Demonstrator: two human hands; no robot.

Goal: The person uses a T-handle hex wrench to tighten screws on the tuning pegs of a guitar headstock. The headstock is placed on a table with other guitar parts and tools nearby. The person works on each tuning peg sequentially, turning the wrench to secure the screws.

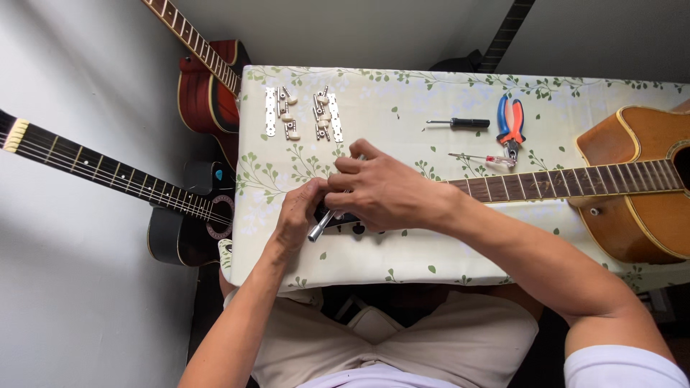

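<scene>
Guitar neck point(560, 183) lies crosswise, headstock (under both hands) leftward.

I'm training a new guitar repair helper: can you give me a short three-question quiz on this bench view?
1. True or false: the pliers lie beside the black-handled screwdriver.
2. How many strips of tuning machines lie on the tablecloth? A) one B) two C) four
3. Fill in: both hands work at the guitar's ____.

Key:
1. True.
2. B; the second strip lies right of the first.
3. Headstock: the left hand and right hand cover it, at the end of the neck.
</scene>
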